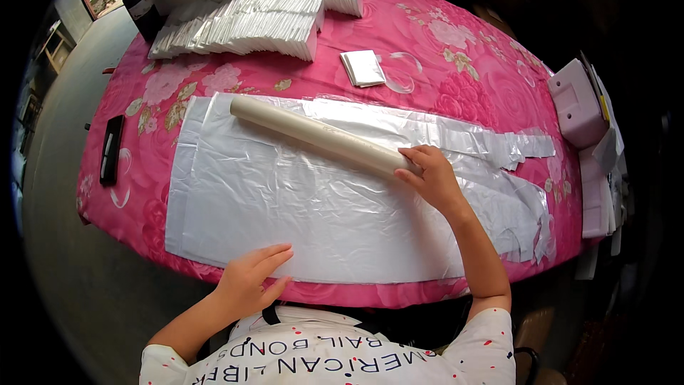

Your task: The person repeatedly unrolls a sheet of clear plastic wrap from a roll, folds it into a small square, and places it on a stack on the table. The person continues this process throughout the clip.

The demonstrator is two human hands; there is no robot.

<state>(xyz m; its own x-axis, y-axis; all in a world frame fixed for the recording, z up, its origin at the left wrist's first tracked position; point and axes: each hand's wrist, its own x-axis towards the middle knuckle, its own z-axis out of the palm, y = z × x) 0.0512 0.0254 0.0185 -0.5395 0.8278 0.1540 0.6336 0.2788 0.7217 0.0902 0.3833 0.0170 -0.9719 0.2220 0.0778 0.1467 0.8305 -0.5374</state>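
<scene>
My right hand (433, 175) gripped the roll's (317, 135) end; my left hand (251, 278) lay flat, fingers released, on the plastic sheet (285, 207) at the table's (463, 64) near edge.

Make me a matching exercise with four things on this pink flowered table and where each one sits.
Things:
1. Long cream tube
2. Clear plastic sheet
3. Rows of white folded packets
4. Flat black rectangular device

Places:
A. Far side of the table
B. Near the table's left edge
C. Under the left hand
D. Gripped at its end by the right hand

Pairs: 1-D, 2-C, 3-A, 4-B
</scene>
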